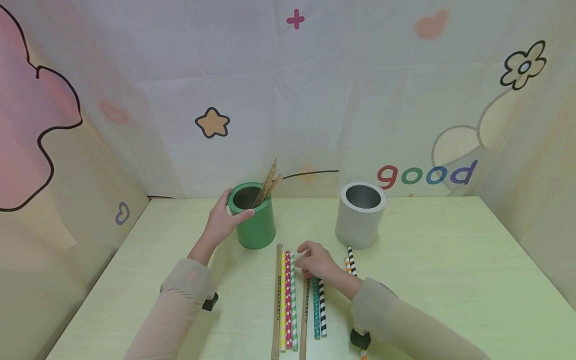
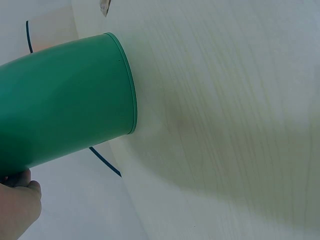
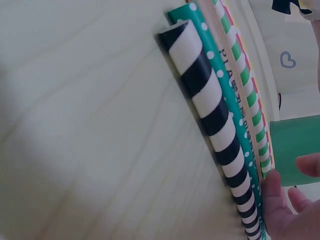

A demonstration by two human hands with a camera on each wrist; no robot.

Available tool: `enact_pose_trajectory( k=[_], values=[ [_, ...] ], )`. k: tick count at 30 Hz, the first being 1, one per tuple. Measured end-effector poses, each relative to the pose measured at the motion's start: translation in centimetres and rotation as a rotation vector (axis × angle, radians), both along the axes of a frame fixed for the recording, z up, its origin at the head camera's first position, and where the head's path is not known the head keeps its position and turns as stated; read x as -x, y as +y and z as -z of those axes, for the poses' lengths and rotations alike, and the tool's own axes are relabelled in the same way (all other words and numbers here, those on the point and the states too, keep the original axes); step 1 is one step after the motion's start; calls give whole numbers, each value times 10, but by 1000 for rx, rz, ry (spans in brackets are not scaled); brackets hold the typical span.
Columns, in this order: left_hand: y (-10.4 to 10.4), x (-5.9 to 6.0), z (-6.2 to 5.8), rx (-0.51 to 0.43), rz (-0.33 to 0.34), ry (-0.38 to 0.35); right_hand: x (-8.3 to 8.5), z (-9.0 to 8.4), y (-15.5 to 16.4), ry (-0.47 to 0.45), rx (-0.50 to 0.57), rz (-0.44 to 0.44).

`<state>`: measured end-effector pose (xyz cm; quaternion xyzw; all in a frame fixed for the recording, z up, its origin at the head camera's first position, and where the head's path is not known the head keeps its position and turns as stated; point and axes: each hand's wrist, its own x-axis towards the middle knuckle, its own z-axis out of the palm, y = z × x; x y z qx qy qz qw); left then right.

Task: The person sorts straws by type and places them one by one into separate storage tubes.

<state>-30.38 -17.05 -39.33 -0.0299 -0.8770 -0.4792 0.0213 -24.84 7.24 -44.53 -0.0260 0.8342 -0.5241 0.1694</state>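
My left hand grips the side of a green cup, thumb at the rim; brown paper-wrapped sticks stand in it. In the left wrist view the green cup fills the left, with my left hand below it. My right hand hovers with bent fingers over the far ends of a row of paper straws. Its thumb touches the black-striped straw, beside the teal dotted straw and a brown wrapped stick. The right hand has its fingers spread apart above them.
A grey cup stands at the right, behind the straws. More straws lie to the left: brown, yellow, pink dotted, green striped. An orange and a black-striped straw lie right of the hand. Patterned cloth walls enclose the pale table.
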Motion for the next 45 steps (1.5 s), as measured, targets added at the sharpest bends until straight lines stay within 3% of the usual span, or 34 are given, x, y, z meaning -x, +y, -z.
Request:
enact_pose_trajectory(
  k=[22,32,45],
  values=[
    [0,-1,1,-1,3,-1,-4,5,13,166,-205,-83],
    [0,-1,1,4,-2,-2,-6,9,4,298,-366,-144],
    [0,0,1,3,-4,-5,-13,11,10,302,-336,-160]
  ],
)
